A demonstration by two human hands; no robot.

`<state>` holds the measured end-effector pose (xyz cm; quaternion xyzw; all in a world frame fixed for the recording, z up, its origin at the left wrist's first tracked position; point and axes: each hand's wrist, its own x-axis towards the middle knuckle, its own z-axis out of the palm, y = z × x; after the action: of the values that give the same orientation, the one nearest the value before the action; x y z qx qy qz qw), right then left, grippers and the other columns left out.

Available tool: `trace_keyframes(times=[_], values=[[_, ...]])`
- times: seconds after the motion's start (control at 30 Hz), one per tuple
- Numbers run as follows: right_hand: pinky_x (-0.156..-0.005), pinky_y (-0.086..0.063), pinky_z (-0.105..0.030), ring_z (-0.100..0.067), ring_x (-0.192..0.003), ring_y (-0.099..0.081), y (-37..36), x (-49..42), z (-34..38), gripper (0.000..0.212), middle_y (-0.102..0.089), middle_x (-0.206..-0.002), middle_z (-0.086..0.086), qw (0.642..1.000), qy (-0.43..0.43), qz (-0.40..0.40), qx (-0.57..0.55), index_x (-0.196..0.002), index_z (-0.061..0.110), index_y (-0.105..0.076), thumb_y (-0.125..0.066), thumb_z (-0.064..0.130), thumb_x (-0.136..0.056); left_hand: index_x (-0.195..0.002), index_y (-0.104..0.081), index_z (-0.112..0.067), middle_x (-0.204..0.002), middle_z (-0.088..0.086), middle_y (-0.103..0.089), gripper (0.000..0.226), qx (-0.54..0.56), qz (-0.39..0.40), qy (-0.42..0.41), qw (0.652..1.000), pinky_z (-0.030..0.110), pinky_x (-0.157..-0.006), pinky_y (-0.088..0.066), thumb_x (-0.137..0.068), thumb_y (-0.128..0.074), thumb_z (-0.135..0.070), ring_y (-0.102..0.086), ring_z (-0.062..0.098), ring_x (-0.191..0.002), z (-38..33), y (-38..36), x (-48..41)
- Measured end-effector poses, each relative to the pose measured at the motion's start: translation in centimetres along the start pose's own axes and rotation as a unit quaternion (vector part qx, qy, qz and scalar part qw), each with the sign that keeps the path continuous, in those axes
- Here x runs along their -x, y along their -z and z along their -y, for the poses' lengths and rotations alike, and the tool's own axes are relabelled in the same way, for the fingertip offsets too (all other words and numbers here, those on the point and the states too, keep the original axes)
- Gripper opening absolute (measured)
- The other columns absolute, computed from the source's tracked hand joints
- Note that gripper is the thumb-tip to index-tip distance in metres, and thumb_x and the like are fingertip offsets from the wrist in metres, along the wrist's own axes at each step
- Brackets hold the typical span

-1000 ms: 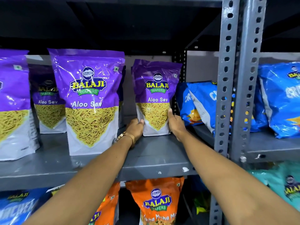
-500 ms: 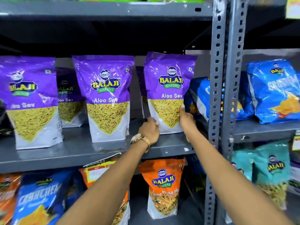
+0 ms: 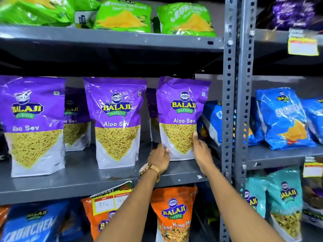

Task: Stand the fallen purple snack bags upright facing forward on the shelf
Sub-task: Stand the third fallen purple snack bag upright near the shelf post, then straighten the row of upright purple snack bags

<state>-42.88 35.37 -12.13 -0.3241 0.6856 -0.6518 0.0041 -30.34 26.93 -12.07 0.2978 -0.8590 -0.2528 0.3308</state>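
Gripping upright purple bag, label forward: left hand, right hand.

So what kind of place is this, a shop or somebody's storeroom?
Most likely a small grocery or snack shop. Grey slotted metal shelving holds rows of packaged snack bags, such as the purple Aloo Sev bag in the person's hands, and handwritten yellow price tags are clipped to the shelf edges.

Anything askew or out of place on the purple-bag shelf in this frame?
Mostly tidy. The rightmost purple bag, held at its base by the left hand and right hand, leans slightly left. The other front purple bags stand upright, facing forward. Nothing looks spilled or torn.
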Motion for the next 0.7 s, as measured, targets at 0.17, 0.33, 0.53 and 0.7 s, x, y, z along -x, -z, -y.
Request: trace_keyframes(times=[0.17, 0.33, 0.53, 0.7], values=[[-0.085, -0.04, -0.039, -0.029, -0.088, -0.052, 0.1, 0.4, 0.2, 0.075, -0.059, -0.089, -0.015, 0.999, 0.002, -0.011, 0.035, -0.093, 0.002, -0.066, -0.021, 0.062, -0.092, -0.107, -0.052, 0.004, -0.117, 0.027, -0.061, 0.028, 0.003, -0.031, 0.004, 1.0, 0.041, -0.087, -0.042, -0.095, -0.037, -0.017, -0.053, 0.042, -0.11, -0.2, 0.1, 0.3], [-0.085, -0.04, -0.04, -0.034, -0.094, -0.056, 0.0, 0.5, 0.1, 0.071, -0.063, -0.09, -0.022, 0.999, 0.004, -0.007, 0.054, -0.074, 0.005, -0.06, -0.02, 0.061, -0.092, -0.105, -0.058, 0.001, -0.117, 0.024, -0.061, 0.03, -0.014, -0.075, 0.031, 0.997, 0.041, -0.086, -0.042, -0.093, -0.039, -0.019, -0.052, 0.042, -0.111, -0.5, 0.2, 0.6], [-0.08, -0.035, -0.038, -0.03, -0.087, -0.051, 0.1, 0.3, 0.2, 0.072, -0.058, -0.083, -0.02, 0.999, -0.005, -0.023, 0.043, -0.07, 0.002, -0.058, -0.02, 0.059, -0.093, -0.105, -0.06, 0.001, -0.116, 0.023, -0.062, 0.03, -0.016, -0.089, 0.046, 0.995, 0.039, -0.084, -0.043, -0.092, -0.041, -0.018, -0.053, 0.041, -0.111, -0.2, 0.2, 0.4], [-0.083, -0.036, -0.038, -0.038, -0.1, -0.055, 0.0, 1.5, 1.0, 0.068, -0.063, -0.107, -0.032, 0.997, 0.02, -0.059, 0.045, -0.098, -0.007, -0.063, -0.025, 0.049, -0.098, -0.108, -0.058, 0.0, -0.115, 0.023, -0.061, 0.028, 0.001, -0.116, 0.037, 0.993, 0.041, -0.085, -0.042, -0.088, -0.045, -0.015, -0.054, 0.042, -0.109, -0.3, 0.4, 0.8]])
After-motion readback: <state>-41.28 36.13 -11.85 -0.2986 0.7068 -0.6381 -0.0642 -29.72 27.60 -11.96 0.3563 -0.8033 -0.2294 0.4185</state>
